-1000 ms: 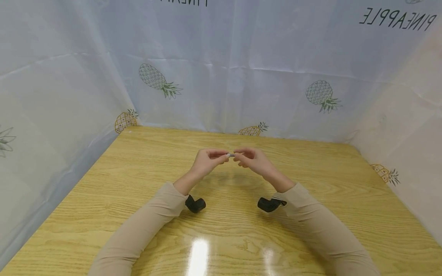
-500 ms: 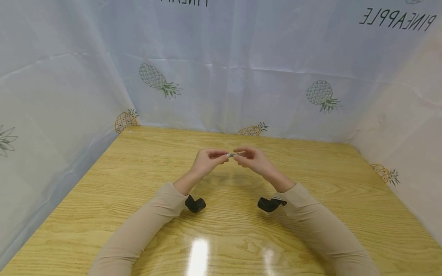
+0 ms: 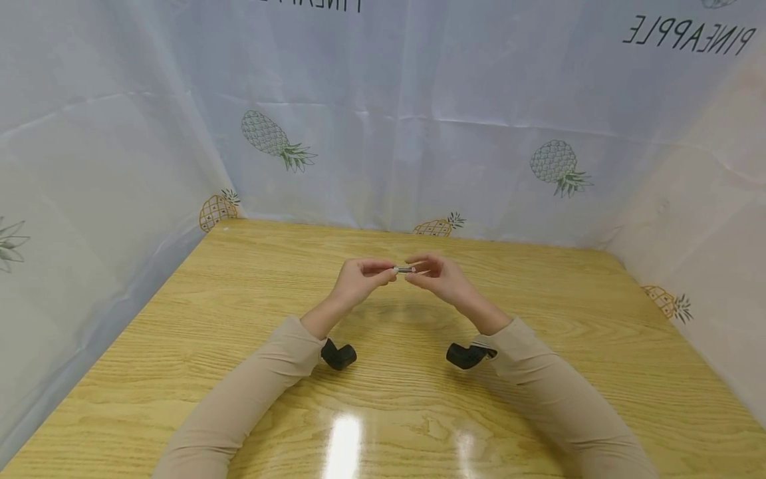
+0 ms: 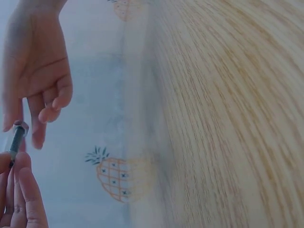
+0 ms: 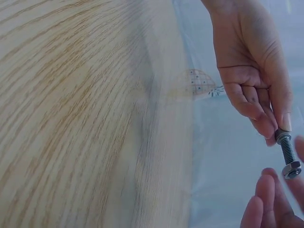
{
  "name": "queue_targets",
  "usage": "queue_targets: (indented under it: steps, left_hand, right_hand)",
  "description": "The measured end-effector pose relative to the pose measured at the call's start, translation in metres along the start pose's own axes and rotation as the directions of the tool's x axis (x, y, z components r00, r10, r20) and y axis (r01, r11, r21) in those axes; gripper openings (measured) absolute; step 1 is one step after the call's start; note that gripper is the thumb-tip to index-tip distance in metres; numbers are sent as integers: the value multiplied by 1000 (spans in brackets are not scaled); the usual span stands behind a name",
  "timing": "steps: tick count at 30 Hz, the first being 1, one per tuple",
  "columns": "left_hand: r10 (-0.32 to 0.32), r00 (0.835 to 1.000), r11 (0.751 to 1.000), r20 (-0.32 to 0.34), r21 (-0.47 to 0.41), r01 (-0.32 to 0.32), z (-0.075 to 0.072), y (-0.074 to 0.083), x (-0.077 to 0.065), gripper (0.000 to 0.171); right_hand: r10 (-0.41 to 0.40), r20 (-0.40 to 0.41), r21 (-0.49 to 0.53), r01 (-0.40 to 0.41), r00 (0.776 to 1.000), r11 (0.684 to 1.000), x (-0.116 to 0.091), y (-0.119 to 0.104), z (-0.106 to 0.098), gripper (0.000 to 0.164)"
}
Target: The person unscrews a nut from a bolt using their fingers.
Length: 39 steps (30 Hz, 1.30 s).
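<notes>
A metal bolt (image 5: 288, 149) with a hex nut (image 5: 291, 169) on its free end is held level above the table in the head view. My left hand (image 3: 354, 282) pinches the bolt by its head end between thumb and fingers. Around the nut end, my right hand (image 3: 445, 280) has its thumb and forefinger spread apart. A gap shows between those fingers and the nut in the right wrist view. From the left wrist view, the nut end points up toward the right hand (image 4: 40, 66), and the left fingertips cover the other end.
The wooden table (image 3: 383, 399) lies below both hands. Hanging pineapple-print cloth (image 3: 383, 159) encloses its back and sides. A black wrist mount (image 3: 338, 354) sticks out at the left cuff, and another black mount (image 3: 467, 355) at the right cuff.
The right thumb and fingers have spread off the bolt's nut end, so more of the bolt and the nut shows. My left hand has stayed in place with its pinch.
</notes>
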<state>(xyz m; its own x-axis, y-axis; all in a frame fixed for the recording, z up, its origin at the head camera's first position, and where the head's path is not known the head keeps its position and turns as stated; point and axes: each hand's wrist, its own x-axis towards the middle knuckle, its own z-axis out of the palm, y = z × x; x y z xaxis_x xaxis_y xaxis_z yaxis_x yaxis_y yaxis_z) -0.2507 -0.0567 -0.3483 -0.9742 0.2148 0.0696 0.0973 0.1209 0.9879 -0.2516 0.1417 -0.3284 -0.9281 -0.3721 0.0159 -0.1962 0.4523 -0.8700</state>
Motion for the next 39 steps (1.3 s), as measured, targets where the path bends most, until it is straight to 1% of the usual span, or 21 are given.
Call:
queue_targets:
  steps: [5, 7, 11, 14, 17, 21, 23, 28, 30, 33, 35, 39]
  left_hand:
    - [-3, 1000, 1000, -10, 11, 3, -1, 1, -1, 26]
    - [-4, 1000, 1000, -11, 9, 5, -1, 1, -1, 26]
    - [-3, 1000, 1000, -14, 6, 3, -1, 0, 0, 27]
    - [-10, 1000, 1000, -19, 9, 10, -1, 0, 0, 27]
    - [-17, 1000, 1000, -22, 10, 17, 0, 1, -1, 27]
    - [-17, 1000, 1000, -20, 13, 17, 0, 1, -1, 27]
    - [-13, 1000, 1000, -20, 16, 14, 0, 1, -1, 27]
    - [-6, 1000, 1000, -20, 9, 6, 0, -1, -1, 27]
    - [-5, 1000, 1000, -17, 5, 5, 0, -1, 0, 27]
    - [-11, 1000, 1000, -14, 5, 11, 0, -2, 0, 27]
    - [-15, 1000, 1000, -15, 7, 15, 0, -2, 1, 27]
    - [-26, 999, 1000, -27, 15, 26, 0, -1, 1, 27]
  right_hand:
    - [31, 4, -3, -31, 1000, 1000, -1, -3, -1, 41]
    - [29, 2, -4, -29, 1000, 1000, -1, -3, -1, 40]
    - [7, -16, 5, -7, 1000, 1000, -1, -1, 0, 36]
    - [-9, -29, 24, 10, 1000, 1000, -2, -1, 0, 37]
    - [-1, -13, 44, 1, 1000, 999, -2, -1, -1, 39]
    - [26, 24, 19, -26, 999, 999, -2, 0, -1, 41]
    - [33, 30, 7, -33, 999, 999, -1, 1, -1, 42]
    - [-10, -6, 19, 10, 1000, 1000, 0, 2, 1, 35]
    - [-28, -23, 33, 29, 999, 999, -1, 1, 1, 35]
    - [-32, -31, 43, 33, 999, 999, -1, 0, 1, 37]
    - [-21, -21, 57, 22, 1000, 998, -1, 0, 0, 38]
    - [-4, 15, 33, 4, 1000, 999, -1, 0, -1, 40]
